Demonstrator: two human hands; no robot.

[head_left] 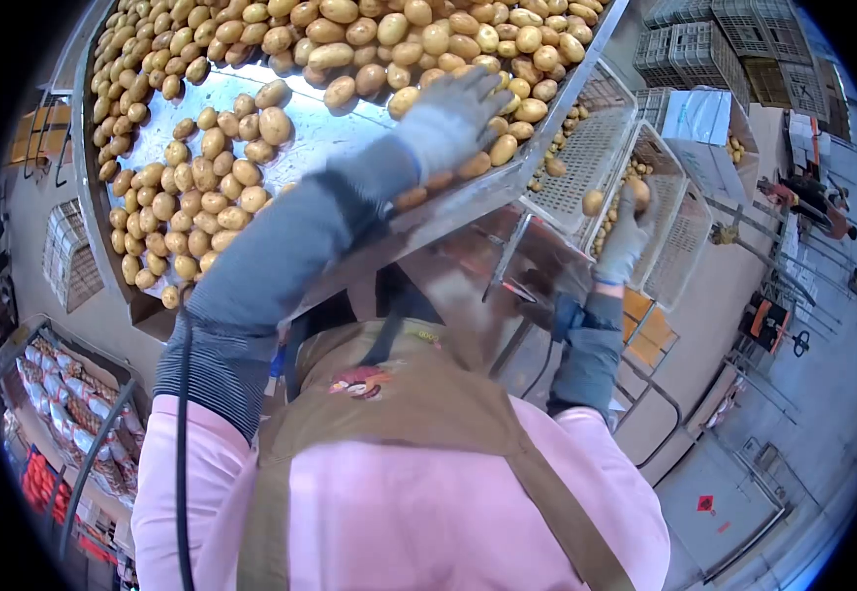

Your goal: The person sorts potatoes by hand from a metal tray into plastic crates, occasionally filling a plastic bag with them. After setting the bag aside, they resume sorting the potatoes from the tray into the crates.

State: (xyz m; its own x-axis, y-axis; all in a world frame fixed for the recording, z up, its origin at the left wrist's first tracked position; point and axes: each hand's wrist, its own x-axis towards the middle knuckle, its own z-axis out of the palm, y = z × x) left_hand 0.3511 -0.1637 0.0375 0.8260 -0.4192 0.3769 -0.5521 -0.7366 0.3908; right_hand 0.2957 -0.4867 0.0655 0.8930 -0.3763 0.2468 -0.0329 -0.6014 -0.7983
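Observation:
My left hand [453, 120], in a grey-white glove, lies over the potatoes [433, 39] near the right side of the metal sorting table [325, 123]. Its fingers are stretched out and slightly apart, resting on the potatoes. Over the plastic crates on the right, my gloved right hand [625, 244] has its fingers around a potato [637, 194]. Another potato [593, 203] is just left of those fingers. Small potatoes lie in the narrow middle crate [655, 153] beneath this hand. Part of the right palm's grip is hidden from above.
A white crate [586, 148] with a few small potatoes adjoins the table's metal edge. Stacked grey crates [684, 54] and an open carton [714, 148] stand at the upper right. Netted bags [74, 409] fill a cart at the lower left. Another person [822, 209] is far right.

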